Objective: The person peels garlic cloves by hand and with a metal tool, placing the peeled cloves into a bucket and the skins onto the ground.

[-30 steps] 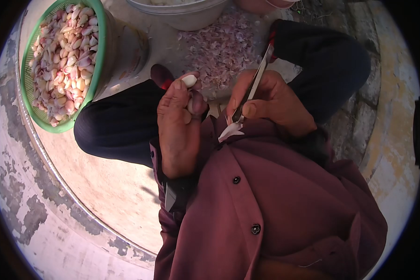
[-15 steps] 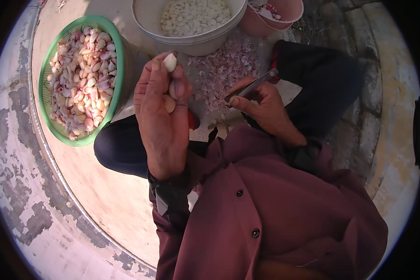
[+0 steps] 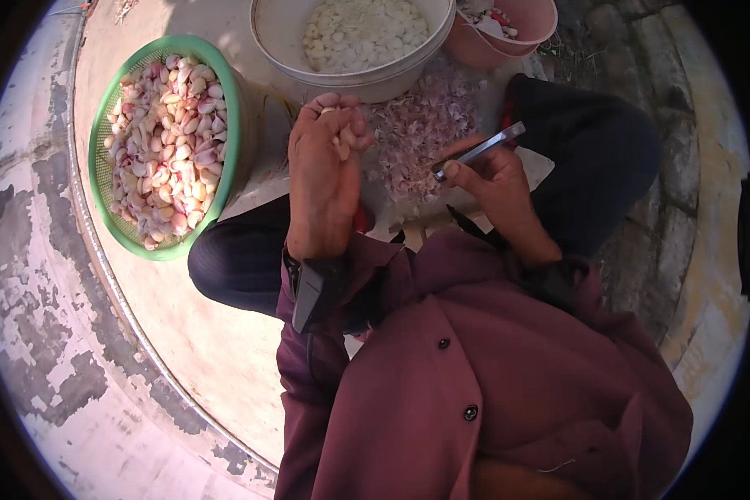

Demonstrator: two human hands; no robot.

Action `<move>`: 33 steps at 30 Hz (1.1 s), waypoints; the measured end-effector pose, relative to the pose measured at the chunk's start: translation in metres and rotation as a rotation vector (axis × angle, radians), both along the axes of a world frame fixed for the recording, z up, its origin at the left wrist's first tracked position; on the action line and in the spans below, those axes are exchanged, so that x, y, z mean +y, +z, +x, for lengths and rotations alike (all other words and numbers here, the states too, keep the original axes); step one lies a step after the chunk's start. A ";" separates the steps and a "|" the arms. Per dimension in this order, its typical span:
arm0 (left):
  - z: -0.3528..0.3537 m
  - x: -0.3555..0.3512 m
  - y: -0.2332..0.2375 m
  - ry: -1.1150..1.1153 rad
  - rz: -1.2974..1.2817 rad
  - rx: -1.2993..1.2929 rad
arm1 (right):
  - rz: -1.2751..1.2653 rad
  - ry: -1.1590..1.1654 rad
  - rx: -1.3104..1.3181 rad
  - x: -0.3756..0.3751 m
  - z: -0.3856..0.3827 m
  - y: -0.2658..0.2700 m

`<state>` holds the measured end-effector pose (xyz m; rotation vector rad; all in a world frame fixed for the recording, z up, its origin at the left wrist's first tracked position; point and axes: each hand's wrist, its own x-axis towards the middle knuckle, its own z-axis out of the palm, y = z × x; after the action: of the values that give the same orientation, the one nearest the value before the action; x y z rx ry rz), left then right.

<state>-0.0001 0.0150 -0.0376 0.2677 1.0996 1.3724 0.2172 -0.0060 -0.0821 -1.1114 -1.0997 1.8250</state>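
Observation:
My left hand (image 3: 323,171) is raised just below the white bowl of peeled garlic (image 3: 360,32), fingers curled around garlic cloves (image 3: 342,148) held in the palm. My right hand (image 3: 492,179) rests lower to the right and grips a small knife (image 3: 482,148), blade pointing up and right. A pile of pinkish garlic skins (image 3: 421,125) lies on the ground between both hands. The green basket of unpeeled garlic cloves (image 3: 168,142) stands to the left of my left hand.
A pink tub (image 3: 517,29) with scraps stands at the top right beside the white bowl. I sit on a large round metal tray (image 3: 183,350); my dark trouser legs (image 3: 242,258) are folded. Worn painted concrete lies left, stone paving right.
My left hand carried a peeled clove up to the white bowl; that clove no longer shows at its fingertips. My right hand with the knife lowered slightly and turned the blade flatter.

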 end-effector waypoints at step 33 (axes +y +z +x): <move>0.035 -0.101 0.040 -0.447 -0.051 0.176 | 0.539 0.187 -0.002 -0.007 -0.024 0.048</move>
<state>0.0351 -0.0865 0.0020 0.5691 1.1346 0.9341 0.1929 -0.0127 -0.0345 -0.7073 -1.6176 1.5188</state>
